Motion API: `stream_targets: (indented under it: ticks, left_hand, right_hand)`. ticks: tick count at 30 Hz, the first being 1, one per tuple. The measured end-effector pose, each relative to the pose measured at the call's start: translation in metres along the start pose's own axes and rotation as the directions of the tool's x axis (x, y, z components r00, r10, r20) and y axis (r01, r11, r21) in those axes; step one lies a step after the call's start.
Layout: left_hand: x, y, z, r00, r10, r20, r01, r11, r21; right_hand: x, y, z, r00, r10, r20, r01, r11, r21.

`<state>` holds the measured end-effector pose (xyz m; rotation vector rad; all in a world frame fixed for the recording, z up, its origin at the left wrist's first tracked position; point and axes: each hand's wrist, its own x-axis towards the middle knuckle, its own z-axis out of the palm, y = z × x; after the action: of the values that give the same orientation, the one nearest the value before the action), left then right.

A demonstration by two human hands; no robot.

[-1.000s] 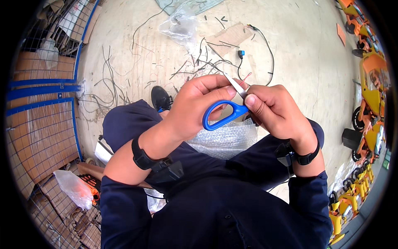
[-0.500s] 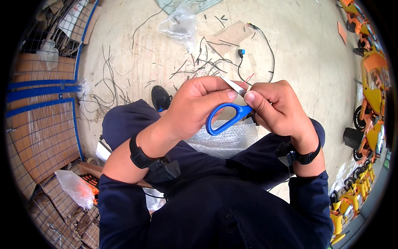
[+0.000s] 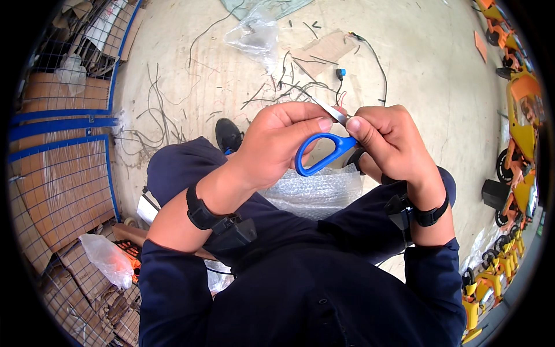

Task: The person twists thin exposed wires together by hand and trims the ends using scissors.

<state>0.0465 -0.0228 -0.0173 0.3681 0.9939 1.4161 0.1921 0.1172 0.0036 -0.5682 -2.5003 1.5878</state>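
A pair of scissors [image 3: 325,155] with blue handles is in my right hand [image 3: 388,141], whose thumb presses beside the pivot. One handle loop hangs toward my lap, and the bright blades point up and left across my left fingertips. My left hand [image 3: 283,139] is closed in a pinch, thumb against the fingers. From between the hands rises a thin red wire [image 3: 341,99], apparently pinched by the left fingers; its lower end is hidden. The remaining right-hand fingers are curled under, partly out of sight.
Black cable offcuts [image 3: 289,87] litter the floor, with a cable with a blue connector [image 3: 341,73], cardboard [image 3: 329,49] and a plastic bag [image 3: 254,37]. Bubble wrap [image 3: 312,194] lies between my legs. A blue mesh cage [image 3: 63,144] stands left; yellow-orange wheeled machines [image 3: 523,115] line the right.
The scissors have shifted slightly right and turned a little, blades still across the left fingertips. The red wire's visible end sits higher and slightly left. Both hands keep their grips.
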Motion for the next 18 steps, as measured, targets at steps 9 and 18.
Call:
stream_targets:
  ticks: [9,18]
  left_hand:
    - [-0.006,-0.003,-0.016,0.995,0.064,0.076,-0.062,0.998,-0.033]
    - [-0.004,-0.002,-0.002,0.997,0.068,0.034,-0.071,0.992,0.105]
  right_hand:
    - [0.000,0.018,-0.028,0.987,0.117,-0.112,-0.099,0.983,0.156]
    - [0.000,0.007,0.004,0.966,-0.258,0.032,0.260,0.949,-0.177]
